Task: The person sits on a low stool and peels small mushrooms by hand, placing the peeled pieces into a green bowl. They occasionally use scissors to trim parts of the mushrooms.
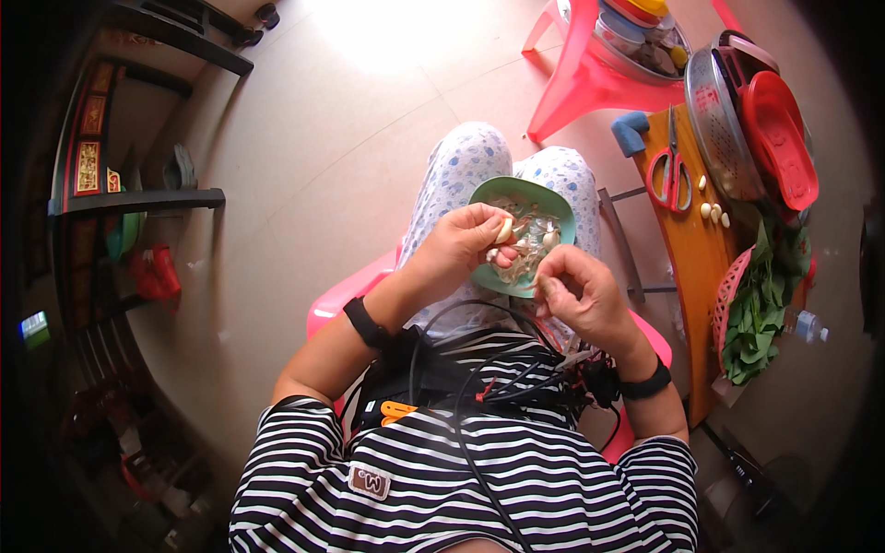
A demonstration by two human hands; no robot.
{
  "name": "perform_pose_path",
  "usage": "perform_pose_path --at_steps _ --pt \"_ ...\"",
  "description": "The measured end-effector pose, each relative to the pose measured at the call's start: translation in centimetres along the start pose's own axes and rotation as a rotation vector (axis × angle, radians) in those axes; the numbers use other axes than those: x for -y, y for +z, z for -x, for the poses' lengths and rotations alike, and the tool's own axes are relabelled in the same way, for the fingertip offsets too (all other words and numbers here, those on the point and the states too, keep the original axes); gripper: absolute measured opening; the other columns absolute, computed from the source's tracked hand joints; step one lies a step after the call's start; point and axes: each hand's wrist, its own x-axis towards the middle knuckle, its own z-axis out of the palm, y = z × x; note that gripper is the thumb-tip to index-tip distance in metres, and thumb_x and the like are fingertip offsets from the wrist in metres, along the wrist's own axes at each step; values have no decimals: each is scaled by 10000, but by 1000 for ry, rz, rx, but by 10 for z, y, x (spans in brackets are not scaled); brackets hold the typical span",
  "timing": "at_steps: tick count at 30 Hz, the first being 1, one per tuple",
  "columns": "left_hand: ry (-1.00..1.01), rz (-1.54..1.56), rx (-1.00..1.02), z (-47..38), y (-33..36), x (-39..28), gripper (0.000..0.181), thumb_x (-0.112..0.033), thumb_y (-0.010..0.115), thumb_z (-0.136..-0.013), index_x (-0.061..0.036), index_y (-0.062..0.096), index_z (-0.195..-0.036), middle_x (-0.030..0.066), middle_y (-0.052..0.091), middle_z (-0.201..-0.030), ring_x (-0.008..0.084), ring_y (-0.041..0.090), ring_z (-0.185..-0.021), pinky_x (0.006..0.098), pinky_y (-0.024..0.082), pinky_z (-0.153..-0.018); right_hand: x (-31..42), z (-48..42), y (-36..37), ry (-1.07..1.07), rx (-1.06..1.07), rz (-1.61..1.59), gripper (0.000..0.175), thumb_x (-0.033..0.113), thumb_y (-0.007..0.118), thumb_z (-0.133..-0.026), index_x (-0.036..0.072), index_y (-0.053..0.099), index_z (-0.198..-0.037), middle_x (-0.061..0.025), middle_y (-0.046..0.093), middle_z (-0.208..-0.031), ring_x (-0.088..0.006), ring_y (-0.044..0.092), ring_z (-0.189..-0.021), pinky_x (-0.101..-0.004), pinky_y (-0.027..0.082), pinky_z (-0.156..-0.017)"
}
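A green plastic bowl [565,200] rests on my lap, holding papery garlic skins [529,259] and a whitish garlic clove [550,239]. Over its left side, my left hand [477,235] grips a peeled garlic clove [505,230] between thumb and forefinger; another small garlic piece [491,256] is tucked by its lower fingers. My right hand [577,290] is at the bowl's near right edge, thumb and forefinger pinched together on what looks like a shred of garlic skin. Several peeled cloves [715,213] lie on the wooden table to the right, close to red-handled scissors [669,173].
The wooden table [681,276] also carries a metal colander [719,124], a red plastic tray [778,142] and leafy greens [753,325] in a pink basket [729,297]. A pink stool [581,90] with stacked containers stands ahead right. Black cables [460,408] cross my waist. Dark wooden furniture [138,202] is at left.
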Motion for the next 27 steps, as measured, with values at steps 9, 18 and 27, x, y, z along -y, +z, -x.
perform_pose_path --at_steps 9,18,27 --pt "40 -19 131 0 2 -1 203 -160 581 -989 -8 589 -1123 94 650 -992 158 670 -871 260 552 -710 -14 -25 -8 -313 -272 611 119 -37 548 -773 6 572 -880 -159 581 -827 -319 604 -739 -396 485 -661" --pt "37 -131 57 1 9 -4 308 -176 657 -946 10 580 -1179 91 649 -1074 150 651 -951 283 526 -871 -24 -33 -4 -340 -307 538 48 6 587 -842 -8 596 -887 -186 620 -839 -341 626 -772 -419 491 -684" --pt "49 -186 45 1 6 -3 282 -140 640 -951 22 583 -1175 110 659 -1085 166 660 -964 290 534 -869 -22 -30 -6 -237 -241 544 79 33 595 -871 -4 578 -939 -169 604 -793 -308 621 -736 -387 495 -675"
